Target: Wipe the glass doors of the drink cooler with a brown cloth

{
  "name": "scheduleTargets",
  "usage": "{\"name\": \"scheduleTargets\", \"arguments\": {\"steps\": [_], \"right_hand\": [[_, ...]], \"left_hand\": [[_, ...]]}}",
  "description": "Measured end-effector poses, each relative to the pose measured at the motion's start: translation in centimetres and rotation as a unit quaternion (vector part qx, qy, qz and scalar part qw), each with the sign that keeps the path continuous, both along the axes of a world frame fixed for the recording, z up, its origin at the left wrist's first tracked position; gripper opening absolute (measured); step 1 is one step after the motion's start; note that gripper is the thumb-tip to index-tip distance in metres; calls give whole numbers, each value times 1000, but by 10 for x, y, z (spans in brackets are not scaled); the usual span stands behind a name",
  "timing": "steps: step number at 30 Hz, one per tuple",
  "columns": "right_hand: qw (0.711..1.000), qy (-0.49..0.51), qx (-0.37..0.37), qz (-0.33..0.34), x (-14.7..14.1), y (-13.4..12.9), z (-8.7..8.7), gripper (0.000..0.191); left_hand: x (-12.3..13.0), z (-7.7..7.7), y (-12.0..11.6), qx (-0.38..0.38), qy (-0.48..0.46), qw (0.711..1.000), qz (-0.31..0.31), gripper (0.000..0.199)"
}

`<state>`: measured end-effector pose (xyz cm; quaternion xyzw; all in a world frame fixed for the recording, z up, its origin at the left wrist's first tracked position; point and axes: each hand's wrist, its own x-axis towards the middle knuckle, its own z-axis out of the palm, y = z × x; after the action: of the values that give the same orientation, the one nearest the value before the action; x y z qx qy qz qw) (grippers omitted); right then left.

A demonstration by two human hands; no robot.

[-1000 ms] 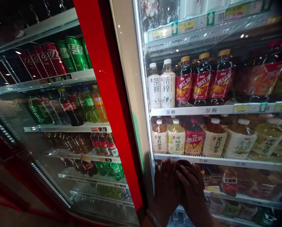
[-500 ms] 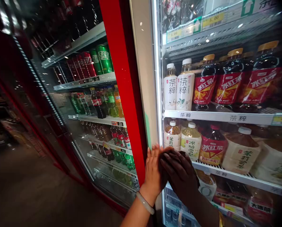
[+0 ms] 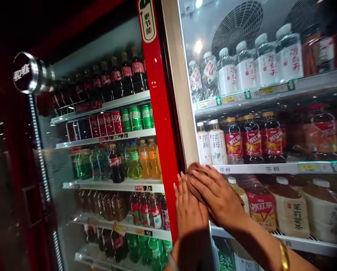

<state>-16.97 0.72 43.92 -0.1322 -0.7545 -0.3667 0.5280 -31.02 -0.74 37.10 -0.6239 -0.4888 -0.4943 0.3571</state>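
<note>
We are holding both hands close together in front of the beige cooler frame (image 3: pixel 179 86), which is standing beside the red cooler frame (image 3: pixel 164 113). Our left hand (image 3: pixel 189 207) is pointing its straight fingers upward, held side by side; our right hand (image 3: pixel 210 188) is curving its fingers over a brown item (image 3: pixel 195 166), perhaps a folded cloth. That item is sitting between the hands, mostly covered, so we are not managing to tell how firmly either hand is gripping it, or whether it is touching the frame.

The likeliest trouble, we are judging, is the item slipping: if the fingers are only resting on it, a loosening right hand could be letting it drop. Our left fingertips are lying over the join between the two frames, so a sideways push could be catching a nail there. The gold bangle (image 3: pixel 284 256) is hanging before the drinks shelves, and a rightward swing could be knocking it against whatever glass is covering the red-labelled iced tea bottle (image 3: pixel 261 206).
</note>
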Motion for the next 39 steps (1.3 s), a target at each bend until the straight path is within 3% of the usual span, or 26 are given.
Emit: {"name": "scheduleTargets", "arguments": {"steps": [4,6,7,9,11,15,17,19,20,21,23,26,27,29,31,36,39], "right_hand": [[999,38,20,-12,-7,-4,-41,43],[998,63,-2,-22,-14,-7,-46,43],[997,74,-14,-25,-18,-8,-41,42],[995,99,-20,-26,-24,-7,-19,42],[992,118,-9,-35,-25,-2,19,41],[989,120,39,-80,-17,21,124,31],[988,103,57,-95,-14,31,176,45],[988,81,68,-108,-15,33,211,68],[989,76,69,-111,-16,30,218,75],[989,70,64,-113,-18,25,216,76],[991,75,64,-90,-19,15,192,34],[993,60,49,-84,-15,8,138,41],[994,50,51,-83,-13,9,127,42],[994,35,58,-81,-10,13,129,40],[994,32,66,-80,-10,19,161,36],[993,48,76,-83,-19,27,299,32],[989,61,76,-113,-26,30,371,32]], "left_hand": [[-2,-38,7,83,-3,997,1,76],[-6,-36,2,72,6,997,-31,76],[-8,-27,-2,55,14,997,-50,76],[-14,5,-10,8,37,997,-65,79],[-19,52,-13,-20,72,994,-78,77],[-21,165,2,-29,119,988,-98,67],[-21,217,12,-16,137,986,-91,66],[-22,250,13,-3,145,988,-61,68],[-24,257,11,0,143,989,-42,68],[-25,256,7,0,145,989,-28,68],[-27,234,-2,-5,152,988,-17,67],[-27,183,-6,-9,158,987,2,66],[-26,173,-4,-3,156,988,9,66],[-25,173,0,10,156,987,25,65],[-23,204,2,17,165,985,47,64],[-22,336,-2,27,188,976,104,64],[-21,403,1,46,183,975,121,64]]}}
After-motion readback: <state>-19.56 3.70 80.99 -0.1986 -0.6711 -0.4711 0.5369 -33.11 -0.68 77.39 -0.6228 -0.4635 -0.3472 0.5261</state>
